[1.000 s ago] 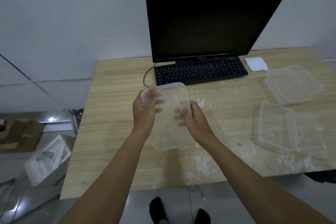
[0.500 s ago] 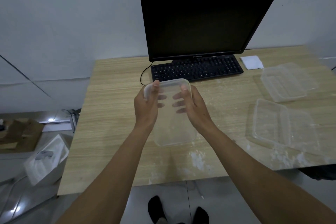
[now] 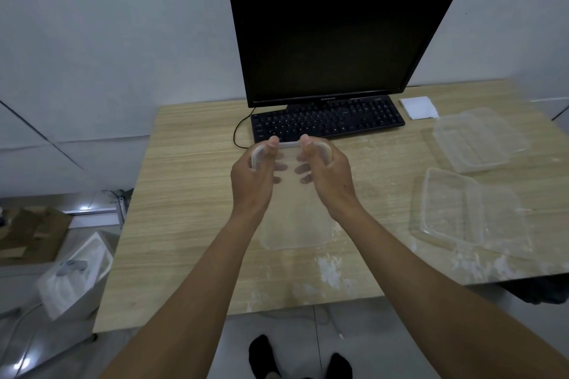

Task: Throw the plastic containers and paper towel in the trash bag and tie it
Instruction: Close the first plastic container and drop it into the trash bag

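Both hands, left hand (image 3: 251, 177) and right hand (image 3: 328, 177), grasp a clear plastic container (image 3: 294, 218) by its far corners, held just before the keyboard (image 3: 326, 120). Keeping an even grip should prevent flexing.

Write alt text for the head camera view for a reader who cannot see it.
Both hands, left hand and right hand, hold a clear plastic container by its far end above a wooden desk. Two more clear containers and a white paper towel lie to the right, near a dark monitor and black keyboard.
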